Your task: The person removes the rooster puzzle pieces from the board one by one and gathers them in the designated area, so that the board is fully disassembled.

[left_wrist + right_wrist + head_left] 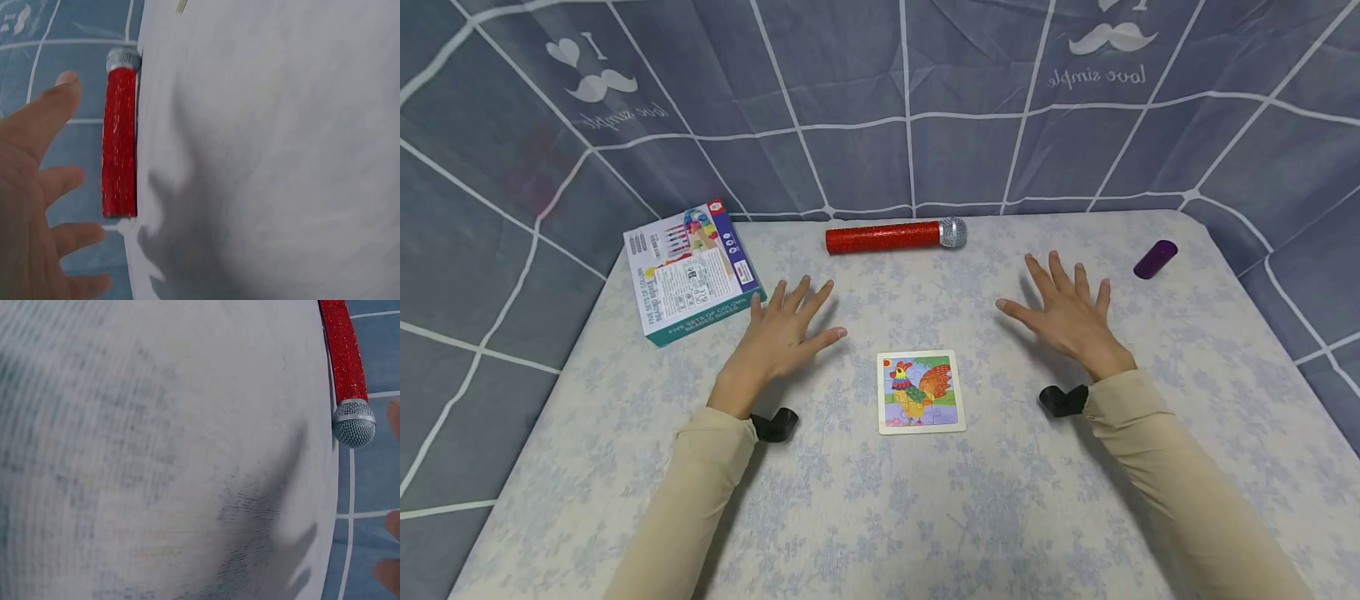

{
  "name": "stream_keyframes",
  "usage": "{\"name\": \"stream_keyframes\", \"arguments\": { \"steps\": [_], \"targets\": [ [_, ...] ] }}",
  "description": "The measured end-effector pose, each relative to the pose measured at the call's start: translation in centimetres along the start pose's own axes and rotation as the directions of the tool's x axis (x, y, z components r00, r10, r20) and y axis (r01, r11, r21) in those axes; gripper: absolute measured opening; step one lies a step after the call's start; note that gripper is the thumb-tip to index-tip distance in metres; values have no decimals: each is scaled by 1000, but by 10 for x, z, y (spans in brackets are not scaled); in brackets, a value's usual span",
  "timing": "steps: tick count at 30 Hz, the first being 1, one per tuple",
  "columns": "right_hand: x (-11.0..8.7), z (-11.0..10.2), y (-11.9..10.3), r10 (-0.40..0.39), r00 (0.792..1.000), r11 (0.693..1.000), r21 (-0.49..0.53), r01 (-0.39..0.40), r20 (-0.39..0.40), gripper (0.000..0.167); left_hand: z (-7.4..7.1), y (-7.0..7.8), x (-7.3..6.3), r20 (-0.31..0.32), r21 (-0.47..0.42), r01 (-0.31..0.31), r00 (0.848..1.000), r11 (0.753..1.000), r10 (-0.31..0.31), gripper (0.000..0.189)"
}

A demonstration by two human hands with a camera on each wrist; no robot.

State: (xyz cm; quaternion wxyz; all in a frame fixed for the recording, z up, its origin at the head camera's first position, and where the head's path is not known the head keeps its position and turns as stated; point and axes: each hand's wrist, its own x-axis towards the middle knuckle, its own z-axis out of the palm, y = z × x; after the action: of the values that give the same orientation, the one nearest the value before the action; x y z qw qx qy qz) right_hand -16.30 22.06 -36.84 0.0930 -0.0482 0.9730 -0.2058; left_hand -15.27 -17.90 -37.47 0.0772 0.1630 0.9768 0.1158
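Note:
My left hand (781,337) hovers over the table with its fingers spread, holding nothing. It is nearest to a boxed set (692,271) at the table's left. On the other side my right hand (1067,317) is also spread above the table and holds nothing. Between and slightly below the hands lies a small square jigsaw puzzle (921,392) with a rooster picture, its pieces seated in a white frame. A red glittery microphone (883,237) with a silver mesh head lies along the back edge; the left wrist view shows the microphone (119,140) beyond the fingers.
A short purple cylinder (1155,259) lies at the back right of the table. The table (850,517) has a pale cloth with a blue flower pattern. Behind it hangs a grey-blue curtain (857,79) with white lines. Black mounts sit at both wrists.

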Motion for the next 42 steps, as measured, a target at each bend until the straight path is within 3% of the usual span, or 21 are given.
{"name": "stream_keyframes", "arguments": {
  "steps": [7, 14, 21, 26, 31, 37, 42],
  "targets": [
    [3, -1, -5, -21, 999, 1000, 16, 21, 24, 93, 5, 11, -13, 19, -106, -147, 989, 983, 150, 79],
    [10, 2, -9, -161, 984, 983, 107, 152, 81, 83, 12, 16, -22, -9, -196, -308, 950, 931, 312, 69],
    [12, 8, -16, -280, 958, 941, 213, 264, 53, 60, 18, 25, -27, -28, -254, -394, 916, 883, 401, 61],
    [12, 13, -26, -327, 944, 916, 259, 306, 43, 48, 24, 32, -28, -32, -259, -427, 900, 867, 434, 56],
    [9, 20, -40, -397, 917, 892, 250, 377, 35, 41, 29, 36, -29, -17, -257, -432, 897, 865, 443, 52],
    [4, 30, -64, -483, 874, 856, 238, 459, 54, 31, 30, 40, -31, -25, -245, -423, 902, 872, 431, 48],
    [2, 41, -86, -512, 850, 847, 242, 474, 124, 25, 31, 42, -32, -23, -238, -415, 907, 878, 421, 44]
  ]
}}
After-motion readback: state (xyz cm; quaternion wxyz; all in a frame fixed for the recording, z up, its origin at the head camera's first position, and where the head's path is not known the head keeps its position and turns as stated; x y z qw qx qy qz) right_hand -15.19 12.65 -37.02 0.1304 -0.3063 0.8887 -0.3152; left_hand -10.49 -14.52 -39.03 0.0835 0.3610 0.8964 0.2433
